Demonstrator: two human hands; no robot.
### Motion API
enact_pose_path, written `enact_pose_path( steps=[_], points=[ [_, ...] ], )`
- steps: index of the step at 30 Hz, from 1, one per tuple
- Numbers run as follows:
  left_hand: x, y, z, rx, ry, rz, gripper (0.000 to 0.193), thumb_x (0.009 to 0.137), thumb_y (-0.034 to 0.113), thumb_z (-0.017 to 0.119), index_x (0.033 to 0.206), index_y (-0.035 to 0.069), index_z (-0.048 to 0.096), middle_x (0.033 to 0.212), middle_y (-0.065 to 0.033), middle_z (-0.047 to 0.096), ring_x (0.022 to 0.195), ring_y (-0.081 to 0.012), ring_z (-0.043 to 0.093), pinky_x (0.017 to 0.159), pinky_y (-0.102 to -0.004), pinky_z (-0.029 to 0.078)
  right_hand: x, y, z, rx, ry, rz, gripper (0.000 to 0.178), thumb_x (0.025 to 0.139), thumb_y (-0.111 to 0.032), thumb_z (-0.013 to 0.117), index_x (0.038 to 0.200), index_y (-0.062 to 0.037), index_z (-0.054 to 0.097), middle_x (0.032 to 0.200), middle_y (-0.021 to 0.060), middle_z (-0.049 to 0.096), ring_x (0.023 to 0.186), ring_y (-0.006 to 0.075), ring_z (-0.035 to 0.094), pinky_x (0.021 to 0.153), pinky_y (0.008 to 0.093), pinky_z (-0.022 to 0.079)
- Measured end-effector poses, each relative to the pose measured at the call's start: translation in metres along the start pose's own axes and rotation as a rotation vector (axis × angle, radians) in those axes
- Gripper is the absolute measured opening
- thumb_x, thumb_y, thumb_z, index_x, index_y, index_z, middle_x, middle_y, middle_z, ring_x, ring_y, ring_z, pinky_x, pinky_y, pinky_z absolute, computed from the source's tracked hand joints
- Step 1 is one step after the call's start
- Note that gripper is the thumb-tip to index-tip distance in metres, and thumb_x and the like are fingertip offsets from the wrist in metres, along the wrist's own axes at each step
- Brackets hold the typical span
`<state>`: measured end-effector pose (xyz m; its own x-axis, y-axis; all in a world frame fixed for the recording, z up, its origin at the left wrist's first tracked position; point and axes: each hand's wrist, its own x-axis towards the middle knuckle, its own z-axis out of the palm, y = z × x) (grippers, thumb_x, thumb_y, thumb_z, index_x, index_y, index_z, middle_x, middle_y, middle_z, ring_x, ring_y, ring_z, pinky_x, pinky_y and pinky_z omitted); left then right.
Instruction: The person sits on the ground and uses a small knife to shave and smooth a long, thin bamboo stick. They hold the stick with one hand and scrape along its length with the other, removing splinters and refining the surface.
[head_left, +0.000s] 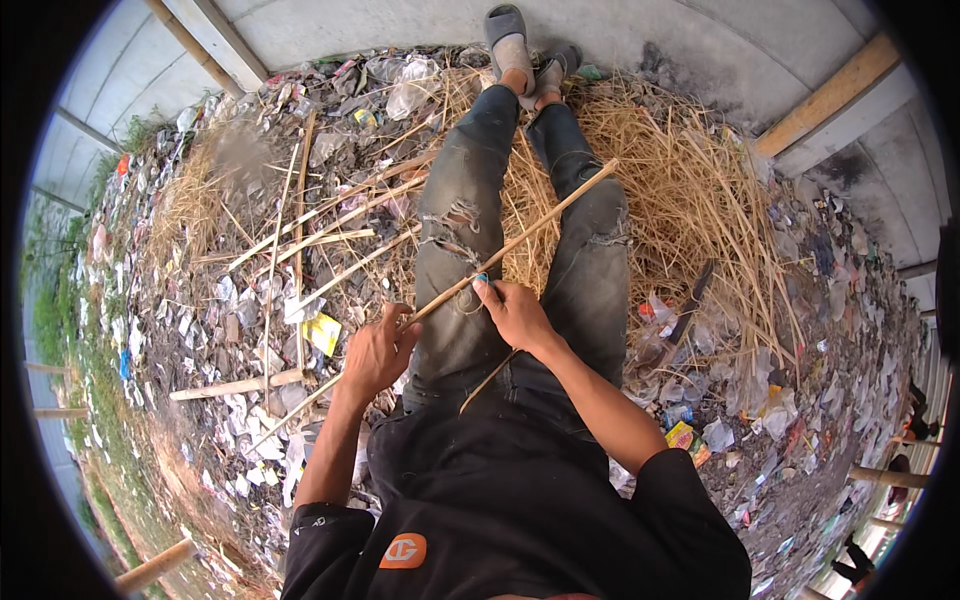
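Observation:
A long, thin bamboo stick point(550, 215) lies slantwise across my thighs, its far end up to the right past my right knee. My left hand point(376, 350) is closed around its lower part, with thumb and fingers curled at the stick. Farther up, my right hand point(515, 315) grips the same stick above my left thigh, its thumb pressed against it. Something small and blue point(482, 277) shows at that thumb; its kind is too small to tell. A short, thin strip point(488, 382) rests on my lap below the right wrist.
Loose straw-like shavings point(680, 190) are heaped beside my right leg. Several bamboo sticks point(300, 240) lie crossed on the littered ground at left. A thicker bamboo piece point(235, 385) sits nearer. Before my sandalled feet stands a grey wall point(380, 25), with a bamboo pole point(830, 95) leaning at right.

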<state>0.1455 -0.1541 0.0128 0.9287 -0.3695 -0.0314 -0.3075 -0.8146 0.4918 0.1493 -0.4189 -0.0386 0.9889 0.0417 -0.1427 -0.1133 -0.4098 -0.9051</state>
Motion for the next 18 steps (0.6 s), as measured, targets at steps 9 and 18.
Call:
enact_pose_path(
  steps=[9, 18],
  points=[
    [-0.087, -0.071, -0.032, 0.004, -0.049, -0.11, 0.027, 0.099, 0.017, 0.068, 0.124, 0.008, 0.07, 0.082, -0.0186, 0.075, 0.071, -0.0382, 0.073, 0.061, -0.046, 0.055, 0.027, 0.012, -0.045, -0.175, 0.309, 0.051, 0.06, 0.109, -0.052, 0.05, 0.088, 0.0016, 0.067, 0.069, 0.024, 0.063, 0.07, 0.0476, 0.064, 0.064, 0.0533, 0.048],
    [-0.06, -0.043, -0.006, -0.007, 0.074, -0.024, 0.029, 0.098, 0.015, 0.069, 0.126, 0.011, 0.074, 0.086, -0.0219, 0.075, 0.075, -0.0393, 0.075, 0.065, -0.0455, 0.058, -0.003, 0.004, 0.006, -0.224, 0.134, -0.024, 0.066, 0.109, -0.056, 0.046, 0.083, 0.0011, 0.064, 0.072, 0.0277, 0.066, 0.076, 0.0509, 0.067, 0.068, 0.057, 0.051]
  ],
)
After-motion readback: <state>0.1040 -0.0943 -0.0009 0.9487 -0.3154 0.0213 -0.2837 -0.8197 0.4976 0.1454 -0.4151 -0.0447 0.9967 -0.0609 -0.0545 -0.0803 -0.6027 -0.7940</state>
